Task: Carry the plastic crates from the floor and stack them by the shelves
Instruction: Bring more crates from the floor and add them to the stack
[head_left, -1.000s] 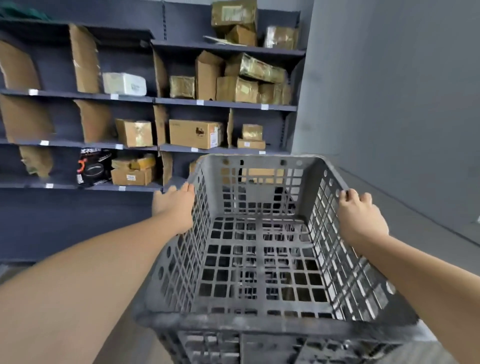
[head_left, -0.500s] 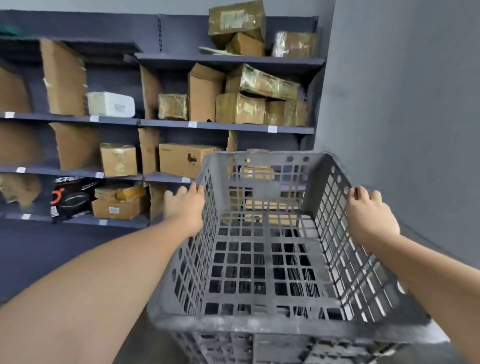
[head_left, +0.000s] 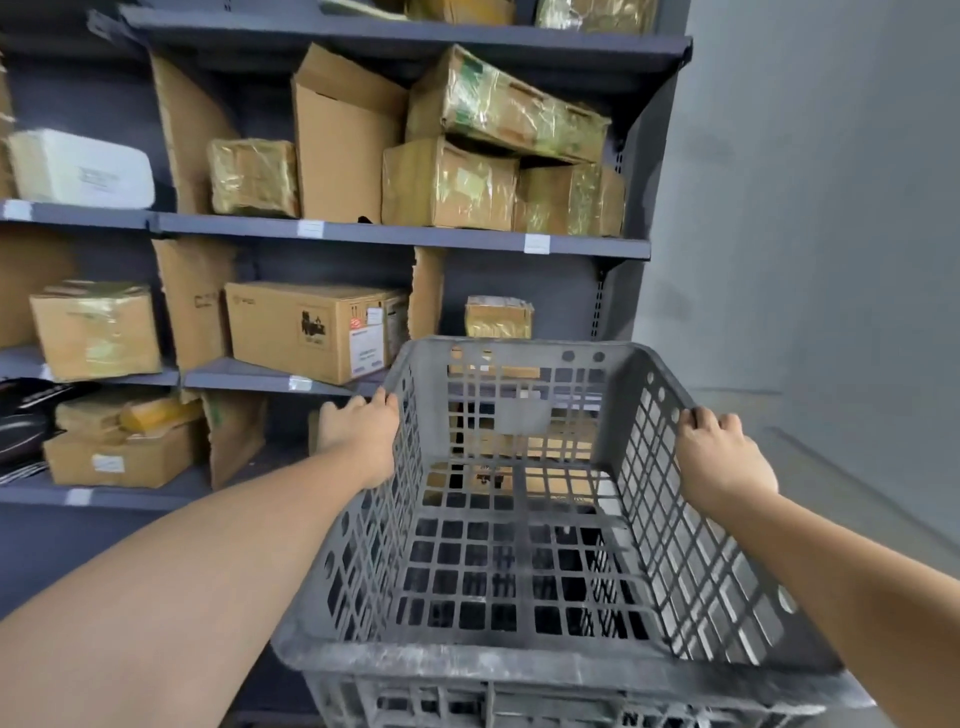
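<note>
A grey slotted plastic crate (head_left: 519, 670) fills the lower middle of the head view, held up in front of me with nothing inside it. My left hand (head_left: 358, 436) grips its left rim, fingers curled over the top edge. My right hand (head_left: 722, 457) grips the right rim the same way. The crate's far wall is close to the dark grey shelves (head_left: 395, 236). A second crate's lattice shows just below the near rim, but I cannot tell whether the held crate rests on it.
The shelves hold several cardboard boxes (head_left: 311, 327), taped parcels (head_left: 498, 109) and a white package (head_left: 78, 166). A plain grey wall (head_left: 810, 208) stands right of the shelves, with a strip of floor (head_left: 852, 467) along it.
The shelves have come closer and loom larger, and the view has shifted toward their right end. Both hands keep the same grip on the crate rims.
</note>
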